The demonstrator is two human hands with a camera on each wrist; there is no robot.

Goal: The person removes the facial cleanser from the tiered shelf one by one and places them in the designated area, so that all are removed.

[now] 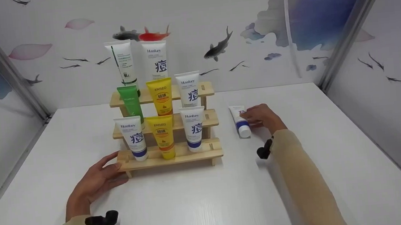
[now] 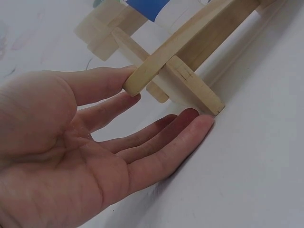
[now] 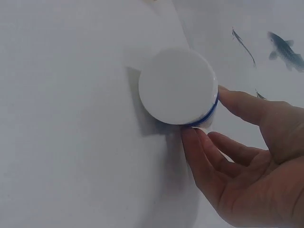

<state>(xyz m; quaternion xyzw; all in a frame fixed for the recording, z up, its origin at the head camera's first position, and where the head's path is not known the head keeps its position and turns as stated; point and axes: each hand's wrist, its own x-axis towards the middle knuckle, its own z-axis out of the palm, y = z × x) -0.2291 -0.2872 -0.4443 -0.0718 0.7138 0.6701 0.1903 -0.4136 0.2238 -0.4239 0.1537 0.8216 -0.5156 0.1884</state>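
Observation:
A three-tier wooden display stand holds several squeeze tubes upright on their caps. My left hand pinches the left end of its lowest board between thumb and index finger; the other fingers extend beneath, beside the stand's leg. To the right of the stand, a white squeeze tube with a blue band lies on the table, its cap toward me. My right hand grips this tube from its right side, thumb on top and fingers low along the side. The round white cap faces the right wrist camera.
On the front tier a yellow tube stands between two white ones. Behind are a green tube, another yellow tube and more white tubes. A fish-patterned back wall closes off the white table.

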